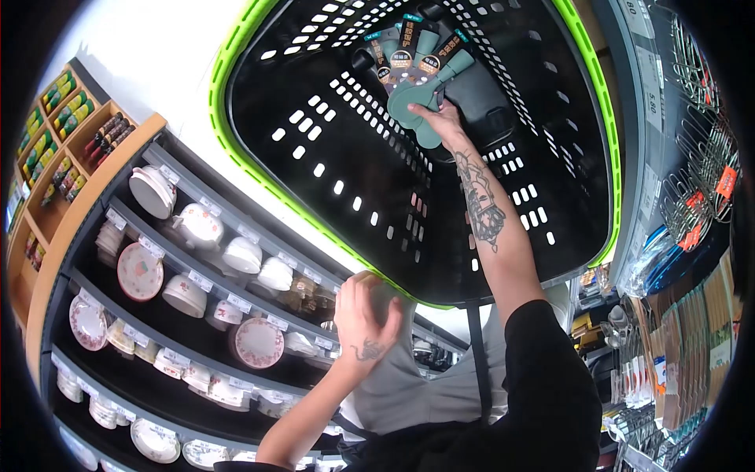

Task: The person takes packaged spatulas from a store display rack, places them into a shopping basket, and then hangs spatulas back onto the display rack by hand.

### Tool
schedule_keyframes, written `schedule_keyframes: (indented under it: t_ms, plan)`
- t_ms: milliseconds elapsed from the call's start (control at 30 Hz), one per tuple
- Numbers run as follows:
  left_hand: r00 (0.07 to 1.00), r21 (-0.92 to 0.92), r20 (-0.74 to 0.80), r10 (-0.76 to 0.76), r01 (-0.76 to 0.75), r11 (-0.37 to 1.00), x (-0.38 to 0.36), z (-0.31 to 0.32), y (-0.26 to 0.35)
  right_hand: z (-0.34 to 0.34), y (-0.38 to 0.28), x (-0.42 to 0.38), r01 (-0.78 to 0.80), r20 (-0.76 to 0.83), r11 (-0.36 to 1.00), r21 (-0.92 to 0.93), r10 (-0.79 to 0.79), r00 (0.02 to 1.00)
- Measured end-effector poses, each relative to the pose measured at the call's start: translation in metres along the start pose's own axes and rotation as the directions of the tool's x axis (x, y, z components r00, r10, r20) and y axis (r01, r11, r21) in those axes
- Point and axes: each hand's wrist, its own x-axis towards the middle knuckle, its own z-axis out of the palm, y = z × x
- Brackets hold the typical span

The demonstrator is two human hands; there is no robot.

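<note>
My right hand point(440, 118) reaches down into a black shopping basket point(314, 228) with a bright green rim. Its fingers are closed on green rice paddles point(406, 98) with rounded heads. Their handles point up and to the right, with black and orange cardboard labels point(409, 47) around them. The paddles fan out near the far end of the basket. My left hand point(363, 315) rests by my grey-trousered thigh, outside the basket's near rim. Its thumb stands apart from the fingers, and nothing shows in it.
Shelves point(200, 275) of white and pink-patterned bowls and plates with price tags run along the left. A wooden rack point(102, 165) holds packaged goods at the far left. Metal utensils point(696, 197) and wooden boards point(692, 346) hang on the right.
</note>
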Motion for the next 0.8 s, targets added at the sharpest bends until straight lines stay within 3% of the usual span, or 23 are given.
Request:
schedule_keyframes:
  t_ms: [133,267,333,433,533,667,800]
  plan:
    - [1.0,0.007,-0.018,0.009,-0.009,1.0,0.001,-0.001,0.0,0.006,-0.005,-0.002,0.055,0.025,0.991,0.121,-0.059,0.998]
    - [1.0,0.008,-0.026,0.014,-0.013,1.0,-0.001,0.0,-0.001,-0.001,-0.004,0.002,0.097,0.06,0.988,0.122,-0.105,0.993]
    - [0.999,-0.013,-0.034,0.022,-0.023,1.0,-0.002,-0.001,-0.003,-0.004,-0.006,0.004,-0.04,0.244,0.97,0.242,-0.021,0.97]
    - [0.999,-0.024,-0.047,0.022,-0.023,0.999,-0.005,-0.001,-0.006,0.001,-0.019,-0.01,-0.098,0.32,0.928,0.361,-0.024,0.947]
    - [0.998,-0.022,-0.06,0.025,-0.026,0.999,-0.008,0.0,-0.009,0.005,-0.035,-0.029,-0.199,0.267,0.886,0.418,0.09,0.96]
    - [0.998,-0.012,-0.065,0.019,-0.02,1.0,-0.011,-0.001,-0.013,0.004,-0.028,-0.038,-0.12,0.223,0.88,0.46,0.016,0.975]
    - [0.998,-0.027,-0.066,0.016,-0.018,0.999,-0.019,0.002,-0.013,-0.006,-0.028,-0.068,-0.12,0.262,0.924,0.362,0.023,0.965]
